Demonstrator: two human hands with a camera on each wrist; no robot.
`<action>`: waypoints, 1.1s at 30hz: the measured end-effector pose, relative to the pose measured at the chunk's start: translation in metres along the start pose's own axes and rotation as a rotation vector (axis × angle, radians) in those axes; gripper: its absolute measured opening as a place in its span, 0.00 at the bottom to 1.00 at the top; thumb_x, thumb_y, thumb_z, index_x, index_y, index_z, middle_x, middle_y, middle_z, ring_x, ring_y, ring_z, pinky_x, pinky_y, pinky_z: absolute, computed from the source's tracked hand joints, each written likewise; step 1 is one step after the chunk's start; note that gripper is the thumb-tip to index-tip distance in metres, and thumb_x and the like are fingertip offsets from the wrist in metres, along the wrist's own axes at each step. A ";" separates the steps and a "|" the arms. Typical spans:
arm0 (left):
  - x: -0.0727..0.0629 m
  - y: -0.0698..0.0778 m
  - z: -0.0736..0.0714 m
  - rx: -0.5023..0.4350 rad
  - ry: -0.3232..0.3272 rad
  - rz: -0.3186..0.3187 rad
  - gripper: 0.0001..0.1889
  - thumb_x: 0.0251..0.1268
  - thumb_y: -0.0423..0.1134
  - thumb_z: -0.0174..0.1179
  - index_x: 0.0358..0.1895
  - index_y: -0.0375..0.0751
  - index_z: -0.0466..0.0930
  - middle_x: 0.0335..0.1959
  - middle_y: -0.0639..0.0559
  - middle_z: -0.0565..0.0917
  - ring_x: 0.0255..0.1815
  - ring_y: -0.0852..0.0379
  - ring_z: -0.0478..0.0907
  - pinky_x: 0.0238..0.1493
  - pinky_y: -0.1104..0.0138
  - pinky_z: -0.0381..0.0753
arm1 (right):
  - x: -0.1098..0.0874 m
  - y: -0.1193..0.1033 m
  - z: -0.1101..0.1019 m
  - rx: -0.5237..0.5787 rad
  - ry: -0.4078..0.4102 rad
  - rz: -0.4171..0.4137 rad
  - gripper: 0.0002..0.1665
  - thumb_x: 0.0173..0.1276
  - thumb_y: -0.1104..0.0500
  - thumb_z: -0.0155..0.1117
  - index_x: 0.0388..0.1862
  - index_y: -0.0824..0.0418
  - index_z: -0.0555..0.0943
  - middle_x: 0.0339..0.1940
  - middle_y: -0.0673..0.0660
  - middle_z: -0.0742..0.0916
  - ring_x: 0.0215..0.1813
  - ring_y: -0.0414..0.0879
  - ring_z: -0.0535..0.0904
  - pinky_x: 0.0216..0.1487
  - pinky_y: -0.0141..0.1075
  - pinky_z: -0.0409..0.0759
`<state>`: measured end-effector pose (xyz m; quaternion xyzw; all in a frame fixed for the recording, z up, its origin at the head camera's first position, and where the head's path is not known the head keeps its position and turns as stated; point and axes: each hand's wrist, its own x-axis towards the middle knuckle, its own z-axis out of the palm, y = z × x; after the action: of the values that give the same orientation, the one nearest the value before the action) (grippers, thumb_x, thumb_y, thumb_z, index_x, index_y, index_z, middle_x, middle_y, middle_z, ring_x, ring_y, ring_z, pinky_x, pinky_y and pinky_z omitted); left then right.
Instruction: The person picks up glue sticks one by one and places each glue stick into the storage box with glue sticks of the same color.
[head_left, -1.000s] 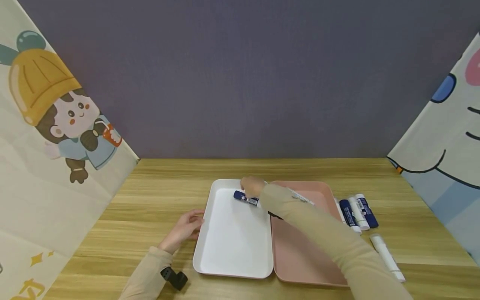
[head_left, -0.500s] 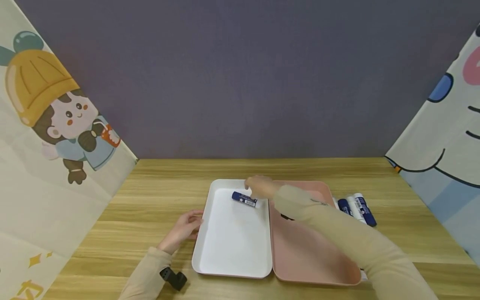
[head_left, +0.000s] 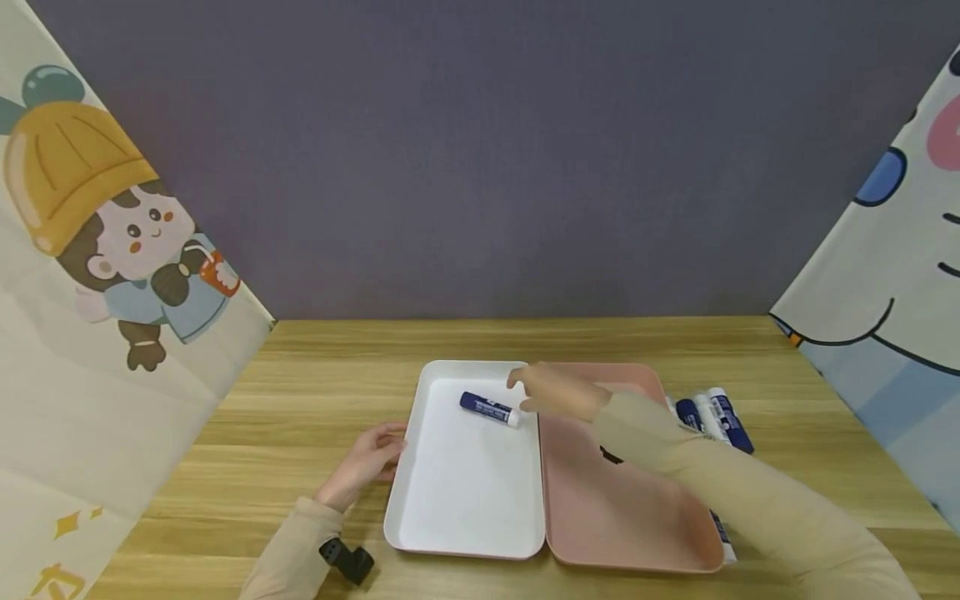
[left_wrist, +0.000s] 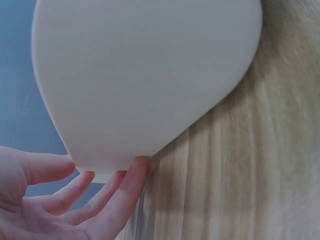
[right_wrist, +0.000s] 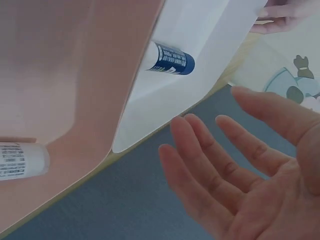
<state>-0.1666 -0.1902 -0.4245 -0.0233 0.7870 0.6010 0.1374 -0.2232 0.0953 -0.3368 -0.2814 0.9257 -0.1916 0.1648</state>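
Note:
A blue-and-white glue stick (head_left: 489,409) lies on its side towards the back of the white tray (head_left: 465,500). My right hand (head_left: 558,393) hovers over the edge where the white and pink trays meet. Its fingers are loosely spread and hold nothing, apart from the glue stick, as the right wrist view also shows. With its fingertips, my left hand (head_left: 365,463) touches the outer left side of the white tray; the left wrist view has the fingers (left_wrist: 127,192) against the tray wall. A white glue stick (right_wrist: 22,160) lies in the pink tray in the right wrist view.
The pink tray (head_left: 622,525) adjoins the white one. Several blue or white glue sticks (head_left: 729,419) lie on the wooden table (head_left: 810,400) to its right, partly behind the right sleeve (head_left: 720,475). A dark panel (head_left: 480,167) stands behind the table.
My right hand has let go of the glue stick and drawn back to the right, its fingers opening. The glue stick has rolled slightly forward in the white tray. My left hand stays put.

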 end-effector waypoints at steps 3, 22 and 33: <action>0.001 -0.001 0.000 -0.002 -0.001 0.004 0.20 0.65 0.31 0.44 0.59 0.26 0.60 0.43 0.35 0.73 0.35 0.51 0.77 0.33 0.59 0.79 | -0.006 0.002 0.000 0.003 0.023 0.013 0.19 0.59 0.65 0.58 0.52 0.62 0.73 0.36 0.56 0.79 0.34 0.45 0.74 0.35 0.36 0.73; -0.009 -0.007 -0.008 -0.005 -0.029 0.014 0.20 0.65 0.31 0.45 0.58 0.25 0.60 0.43 0.35 0.74 0.34 0.53 0.77 0.33 0.60 0.79 | -0.071 0.016 0.010 -0.010 0.316 -0.043 0.18 0.58 0.65 0.60 0.49 0.62 0.76 0.34 0.54 0.81 0.25 0.37 0.73 0.26 0.29 0.72; -0.014 -0.011 -0.014 0.007 -0.038 0.013 0.20 0.65 0.30 0.44 0.58 0.26 0.60 0.43 0.35 0.74 0.35 0.52 0.77 0.33 0.60 0.79 | -0.107 0.028 0.012 0.038 0.430 0.002 0.20 0.57 0.66 0.60 0.51 0.63 0.75 0.36 0.56 0.80 0.33 0.42 0.75 0.29 0.32 0.74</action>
<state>-0.1537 -0.2085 -0.4283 -0.0062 0.7866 0.5993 0.1486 -0.1472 0.1763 -0.3386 -0.2298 0.9361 -0.2645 -0.0308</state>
